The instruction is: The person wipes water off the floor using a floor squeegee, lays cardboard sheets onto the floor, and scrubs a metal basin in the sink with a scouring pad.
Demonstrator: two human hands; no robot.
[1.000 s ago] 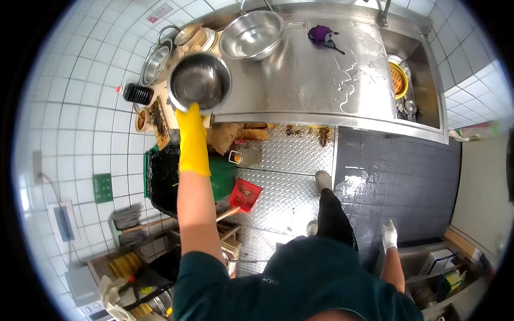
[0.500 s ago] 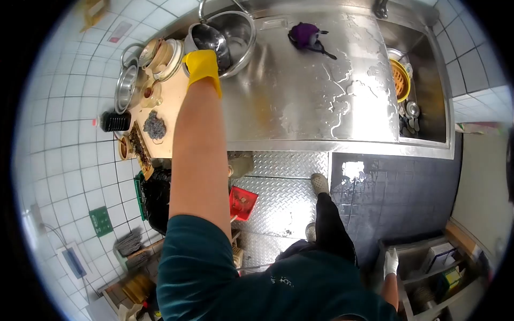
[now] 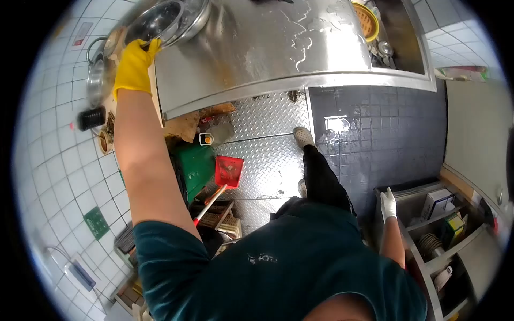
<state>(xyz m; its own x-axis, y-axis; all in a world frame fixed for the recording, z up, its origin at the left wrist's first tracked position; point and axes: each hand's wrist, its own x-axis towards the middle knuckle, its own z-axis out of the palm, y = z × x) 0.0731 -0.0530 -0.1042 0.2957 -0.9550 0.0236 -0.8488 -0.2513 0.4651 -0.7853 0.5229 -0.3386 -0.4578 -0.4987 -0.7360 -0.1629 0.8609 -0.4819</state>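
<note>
My left hand [image 3: 135, 65], in a yellow rubber glove, has its fingers closed on the near rim of a metal bowl [image 3: 155, 22]. The bowl is tilted and overlaps a larger metal basin [image 3: 198, 24] at the top left of the steel counter [image 3: 251, 53]. My right hand [image 3: 388, 204], in a white glove, is low on the right by the edge of a shelf unit [image 3: 415, 227]. Its fingers are stretched out, with nothing seen in them.
A sink [image 3: 407, 40] at the upper right holds a yellow-rimmed basket [image 3: 365, 22]. Below the counter are a green bin [image 3: 194, 168], a red dustpan [image 3: 228, 171] and a plastic jug [image 3: 220, 134]. A dark bottle [image 3: 91, 118] stands by the tiled wall.
The view has shifted. My left hand has carried the bowl from the counter's left end to the larger basin, where it now overlaps it. My right hand stays by the shelf unit.
</note>
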